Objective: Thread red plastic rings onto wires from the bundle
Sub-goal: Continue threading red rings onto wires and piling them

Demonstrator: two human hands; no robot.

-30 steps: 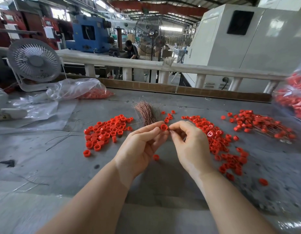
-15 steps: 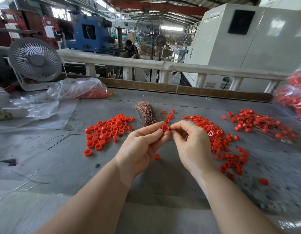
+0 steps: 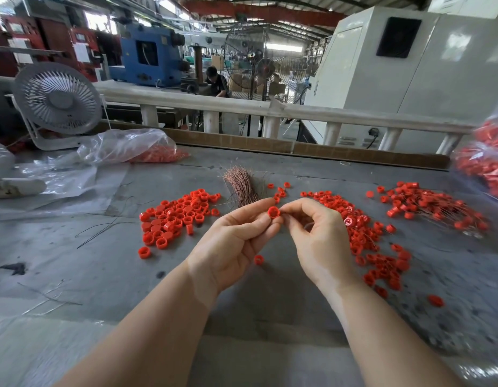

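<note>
You hold one red ring [image 3: 273, 212] between your two hands, raised above the grey table [image 3: 102, 263]. Its open bore faces up and toward you, so its short axis points roughly at the camera. Your left hand [image 3: 233, 244] pinches the ring between thumb and forefinger, palm turned inward, the other fingers lying nearly straight beneath. Your right hand [image 3: 319, 241] meets the ring from the opposite side, thumb and forefinger tips pressed together at its rim, the remaining fingers curled into the palm. Whether a wire is caught in that pinch cannot be told; none is clear enough to see. Both forearms reach in from the bottom edge, converging at the ring.

Just beyond your left fingertips lies the wire bundle [image 3: 242, 188], copper-coloured, its long axis running away from you, the far ends fanned out. A single loose ring [image 3: 258, 259] lies on the table below and between your hands. To the left of your left hand sits a pile of rings [image 3: 175, 216]. To the right of your right hand, a scatter of rings [image 3: 362, 236] runs toward you. Further right, a heap of rings on wires [image 3: 432, 205]. Far left, a plastic bag [image 3: 125, 148] and a white fan [image 3: 58, 101].
</note>
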